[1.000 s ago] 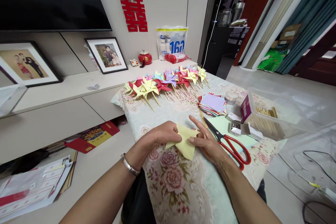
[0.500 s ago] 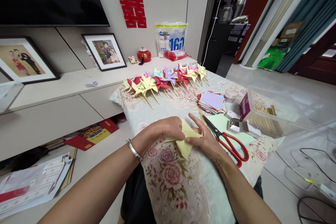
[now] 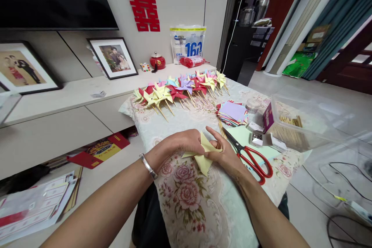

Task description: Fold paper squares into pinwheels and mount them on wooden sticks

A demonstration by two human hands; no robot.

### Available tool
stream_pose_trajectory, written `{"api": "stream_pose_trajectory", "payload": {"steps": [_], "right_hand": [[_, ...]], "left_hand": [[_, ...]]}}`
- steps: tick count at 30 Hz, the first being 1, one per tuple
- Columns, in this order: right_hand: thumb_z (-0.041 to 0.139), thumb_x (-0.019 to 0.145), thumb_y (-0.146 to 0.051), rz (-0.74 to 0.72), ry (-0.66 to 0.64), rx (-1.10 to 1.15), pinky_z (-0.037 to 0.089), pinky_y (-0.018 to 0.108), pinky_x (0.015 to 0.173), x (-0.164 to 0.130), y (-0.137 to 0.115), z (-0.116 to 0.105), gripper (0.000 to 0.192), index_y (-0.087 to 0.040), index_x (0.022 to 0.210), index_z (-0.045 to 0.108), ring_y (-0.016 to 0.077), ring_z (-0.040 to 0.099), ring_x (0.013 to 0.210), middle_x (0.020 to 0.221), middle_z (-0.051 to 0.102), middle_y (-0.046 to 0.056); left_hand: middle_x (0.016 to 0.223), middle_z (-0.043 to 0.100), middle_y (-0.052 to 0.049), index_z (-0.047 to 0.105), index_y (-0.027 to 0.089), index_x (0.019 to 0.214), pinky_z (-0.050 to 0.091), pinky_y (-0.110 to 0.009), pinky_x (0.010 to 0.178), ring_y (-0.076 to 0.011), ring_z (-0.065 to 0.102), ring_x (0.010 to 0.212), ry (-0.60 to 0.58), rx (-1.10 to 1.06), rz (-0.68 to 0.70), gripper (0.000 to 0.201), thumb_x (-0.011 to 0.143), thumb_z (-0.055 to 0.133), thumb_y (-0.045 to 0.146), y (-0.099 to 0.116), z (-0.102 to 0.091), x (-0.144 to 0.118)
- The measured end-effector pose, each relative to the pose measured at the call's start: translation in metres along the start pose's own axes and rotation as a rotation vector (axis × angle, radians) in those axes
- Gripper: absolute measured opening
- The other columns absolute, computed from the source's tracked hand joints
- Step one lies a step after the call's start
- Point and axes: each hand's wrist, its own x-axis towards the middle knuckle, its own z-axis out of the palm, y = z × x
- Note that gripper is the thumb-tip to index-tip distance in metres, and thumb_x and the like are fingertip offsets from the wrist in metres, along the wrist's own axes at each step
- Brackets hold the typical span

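Between my two hands is a pale yellow paper pinwheel (image 3: 204,164), its points folded in toward the middle, held above the flowered tablecloth (image 3: 188,195). My left hand (image 3: 187,141) is closed on its left side, thumb near the centre. My right hand (image 3: 222,153) pinches it from the right, with the index finger raised off the paper. The pinwheel's centre is partly covered by my fingers. Red-handled scissors (image 3: 251,157) lie to the right of my right hand, blades on a pale green sheet (image 3: 240,135).
Finished pinwheels on sticks (image 3: 177,91) lie in rows at the back of the table. To the right are a stack of coloured paper squares (image 3: 233,112), a small open box of metal fasteners (image 3: 257,138), and a clear plastic bin (image 3: 316,131) with wooden sticks (image 3: 293,128).
The whole view has shifted slightly. Both hands keep nearly the same hold on the yellow pinwheel, with little visible movement of the fingers.
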Motion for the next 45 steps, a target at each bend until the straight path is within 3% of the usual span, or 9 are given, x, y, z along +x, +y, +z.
{"api": "stream_pose_trajectory", "payload": {"steps": [6,14,18,22,25,31,34,39,45], "right_hand": [[0.066,0.062,-0.013,-0.003,0.007,0.012,0.035,0.023,0.053,0.000,-0.002,0.002,0.099,-0.020,0.155,0.031,0.0098,0.048,0.054,0.065,0.054,-0.010],[0.069,0.059,-0.013,-0.012,0.051,0.072,0.037,0.023,0.053,0.004,0.005,0.000,0.101,-0.019,0.153,0.032,0.0106,0.051,0.055,0.066,0.056,-0.010],[0.072,0.058,-0.012,-0.025,0.099,0.116,0.037,0.024,0.054,0.008,0.010,-0.002,0.102,-0.020,0.152,0.035,0.0113,0.053,0.055,0.068,0.058,-0.009],[0.072,0.058,-0.013,-0.064,0.182,0.176,0.041,0.026,0.058,0.011,0.013,-0.004,0.099,-0.021,0.151,0.038,0.0144,0.058,0.060,0.077,0.065,-0.004],[0.073,0.058,-0.014,-0.110,0.256,0.218,0.043,0.027,0.061,0.011,0.013,-0.004,0.098,-0.020,0.150,0.040,0.0155,0.060,0.063,0.081,0.068,-0.002],[0.074,0.059,-0.015,-0.145,0.318,0.248,0.046,0.027,0.061,0.008,0.009,-0.001,0.093,-0.019,0.146,0.044,0.0166,0.060,0.065,0.084,0.071,0.000],[0.075,0.059,-0.014,-0.156,0.330,0.239,0.047,0.028,0.061,0.007,0.008,0.000,0.088,-0.019,0.143,0.048,0.0173,0.062,0.066,0.085,0.072,0.000],[0.073,0.062,-0.013,-0.169,0.300,0.208,0.046,0.027,0.058,0.008,0.011,0.001,0.085,-0.022,0.143,0.049,0.0165,0.062,0.063,0.083,0.071,-0.001],[0.076,0.062,-0.016,-0.156,0.252,0.216,0.048,0.028,0.062,0.008,0.011,0.001,0.082,-0.021,0.140,0.051,0.0183,0.065,0.067,0.086,0.072,0.001]], "left_hand": [[0.046,0.038,0.006,0.048,0.021,0.046,0.021,-0.027,0.041,-0.0105,0.029,0.043,-0.041,0.202,-0.024,0.015,0.053,0.060,0.017,0.003,-0.002,-0.001],[0.045,0.038,0.006,0.046,0.021,0.046,0.018,-0.029,0.043,-0.0104,0.030,0.042,-0.021,0.057,0.053,0.015,0.055,0.057,0.017,-0.013,0.002,0.001],[0.049,0.049,0.006,0.060,0.020,0.061,0.024,-0.025,0.045,-0.0105,0.039,0.045,0.082,-0.189,0.023,0.009,0.059,0.068,0.022,-0.017,0.002,-0.005],[0.072,0.065,-0.001,0.069,0.016,0.089,0.039,-0.023,0.058,-0.0125,0.056,0.062,0.145,-0.617,0.109,0.032,0.065,0.079,0.035,-0.029,0.007,-0.015],[0.090,0.071,-0.007,0.069,0.014,0.101,0.044,-0.025,0.068,-0.0159,0.063,0.078,0.218,-0.821,0.155,0.042,0.070,0.079,0.041,-0.041,0.019,-0.018],[0.080,0.070,-0.004,0.072,0.013,0.094,0.045,-0.024,0.065,-0.0133,0.058,0.068,0.254,-1.061,0.294,0.033,0.068,0.081,0.031,-0.044,0.061,-0.011],[0.077,0.072,-0.005,0.075,0.012,0.098,0.046,-0.025,0.064,-0.0144,0.060,0.065,0.267,-1.128,0.291,0.034,0.070,0.079,0.031,-0.037,0.076,-0.004],[0.073,0.075,-0.007,0.079,0.011,0.086,0.050,-0.027,0.065,-0.0187,0.066,0.065,0.395,-1.159,0.221,0.033,0.061,0.083,0.033,-0.026,0.083,0.001],[0.063,0.073,-0.004,0.078,0.012,0.079,0.051,-0.028,0.063,-0.0175,0.065,0.056,0.467,-1.180,0.186,0.023,0.063,0.078,0.027,-0.021,0.083,-0.002]]}}
